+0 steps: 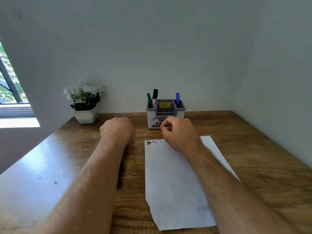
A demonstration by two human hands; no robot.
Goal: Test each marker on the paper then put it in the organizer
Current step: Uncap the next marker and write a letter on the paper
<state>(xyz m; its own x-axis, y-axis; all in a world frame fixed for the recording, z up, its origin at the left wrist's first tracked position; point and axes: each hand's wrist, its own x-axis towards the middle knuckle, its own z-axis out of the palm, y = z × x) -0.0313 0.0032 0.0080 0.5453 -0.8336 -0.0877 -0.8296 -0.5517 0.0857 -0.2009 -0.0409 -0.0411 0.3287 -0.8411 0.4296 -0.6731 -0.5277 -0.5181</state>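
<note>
A grey and white organizer [166, 114] stands at the back of the wooden desk [253, 157]. A green marker [149, 98] and a black marker [154, 96] stand in its left slot, a blue marker [177, 98] in its right slot. The white paper [175, 179] lies in front of it, with small scribbles [154, 142] at its top left corner. My right hand [177, 130] hovers over the paper's top edge just before the organizer, fingers curled, thumb against forefinger, nothing visible in it. My left hand [116, 130] is left of the paper, its fingers bent down out of sight.
A white pot of white flowers [85, 105] sits at the desk's back left corner. Walls close the desk behind and to the right. A window [10, 92] is at the far left. A dark strip, shadow or object, runs under my left forearm.
</note>
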